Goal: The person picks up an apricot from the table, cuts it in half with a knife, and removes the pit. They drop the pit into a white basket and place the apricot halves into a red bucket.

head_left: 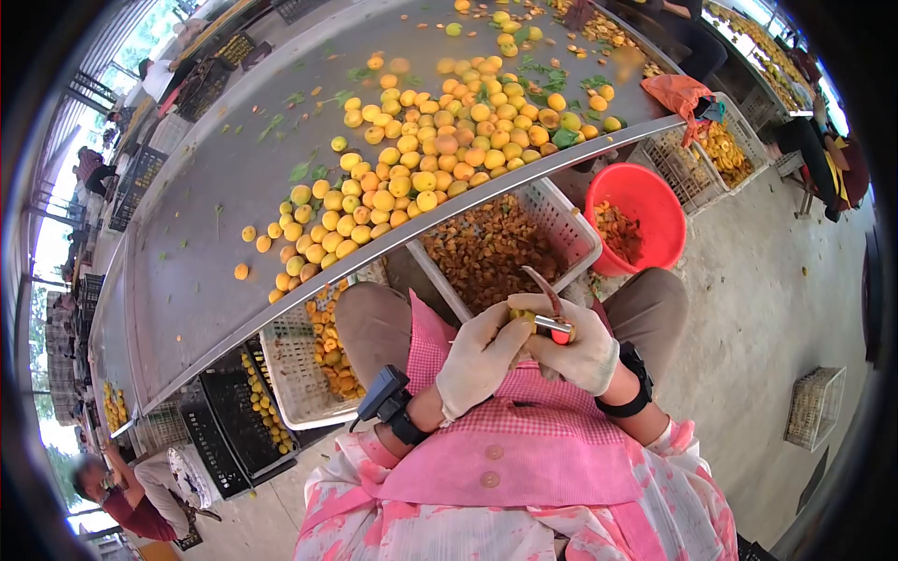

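Note:
Both my hands wear pale gloves and meet in front of my lap. In my left hand [482, 363] the fingers are wrapped round a small yellow-green fruit [526, 318], mostly hidden by the fingertips. My right hand [582, 348] is closed on a curved knife [554, 324] with a metal and red handle; its blade rises above the fingers, near the fruit. Just beyond my hands stands a white crate [577, 234] of brown pieces. A heap of yellow-orange fruit [449, 140] lies on the metal table [215, 234].
A red bucket [659, 210] with orange pieces is at the right of the crate. Another white crate [290, 374] holds orange halves at the left, beside a black crate [220, 439]. The table edge [374, 245] runs before my knees. Several people sit farther off.

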{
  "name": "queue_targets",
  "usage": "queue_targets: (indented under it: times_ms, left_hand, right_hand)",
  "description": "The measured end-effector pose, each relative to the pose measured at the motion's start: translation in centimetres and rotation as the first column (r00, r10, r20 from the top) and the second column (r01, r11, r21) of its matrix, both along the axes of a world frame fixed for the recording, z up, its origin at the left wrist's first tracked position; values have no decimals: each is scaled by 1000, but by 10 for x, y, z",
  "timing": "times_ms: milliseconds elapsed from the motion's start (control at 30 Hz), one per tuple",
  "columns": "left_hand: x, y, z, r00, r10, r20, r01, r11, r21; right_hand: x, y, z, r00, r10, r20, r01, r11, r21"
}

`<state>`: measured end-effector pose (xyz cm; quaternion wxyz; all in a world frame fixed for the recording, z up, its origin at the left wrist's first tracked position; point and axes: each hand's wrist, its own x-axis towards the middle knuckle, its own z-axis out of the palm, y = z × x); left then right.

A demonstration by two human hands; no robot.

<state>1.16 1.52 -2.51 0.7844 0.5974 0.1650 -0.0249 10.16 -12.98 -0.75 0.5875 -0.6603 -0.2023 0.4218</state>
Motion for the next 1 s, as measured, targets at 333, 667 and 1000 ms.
queue_targets:
  times_ms: [333, 667, 1000]
  left_hand:
    - [-4, -3, -18, 981, 171, 94, -181, 978, 107]
    - [3, 11, -16, 995, 94, -23, -97, 972, -213]
    - [12, 15, -18, 981, 152, -120, -166, 979, -120]
  right_hand:
    - [-4, 12, -9, 985, -90, -150, 107, 988, 114]
    - [4, 18, -14, 973, -111, -203, 133, 986, 96]
    - [7, 27, -19, 990, -96, -99, 103, 992, 67]
